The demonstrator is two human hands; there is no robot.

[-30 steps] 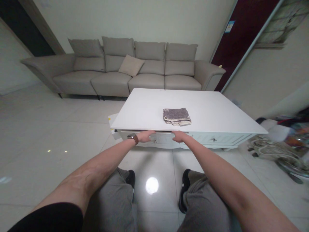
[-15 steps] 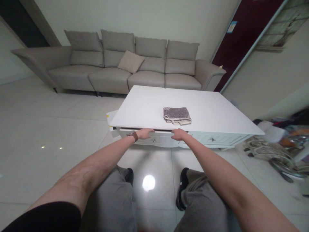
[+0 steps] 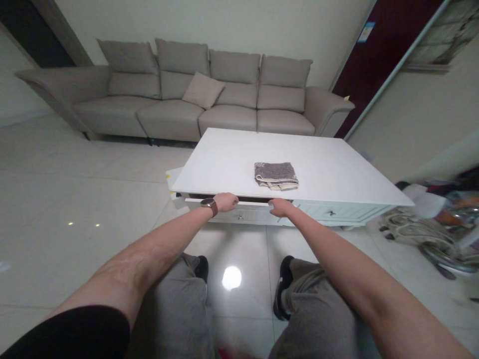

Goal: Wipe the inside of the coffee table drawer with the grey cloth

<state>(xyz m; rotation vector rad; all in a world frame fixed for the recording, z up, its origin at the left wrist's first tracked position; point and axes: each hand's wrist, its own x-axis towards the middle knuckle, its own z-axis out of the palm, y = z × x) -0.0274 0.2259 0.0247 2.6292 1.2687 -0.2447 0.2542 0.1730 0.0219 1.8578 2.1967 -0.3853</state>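
Note:
A low white coffee table (image 3: 329,172) stands in front of me. Its left front drawer (image 3: 247,214) is pulled out a little, showing a dark gap under the tabletop. My left hand (image 3: 226,201), with a brown watch on the wrist, is closed over the drawer's top edge. My right hand (image 3: 280,206) grips the same edge further right, fingers curled over it. A folded grey towel (image 3: 276,175) lies on the tabletop just behind my hands.
A grey sofa (image 3: 194,99) with a beige cushion stands behind the table. A second drawer (image 3: 331,213) sits shut at the right. Clutter and cables (image 3: 430,234) lie on the floor at the right. The tiled floor is glossy. My knees and shoes show below.
The drawer has slid out a little toward me, opening a dark gap under the tabletop. Both hands keep their hold on its front edge.

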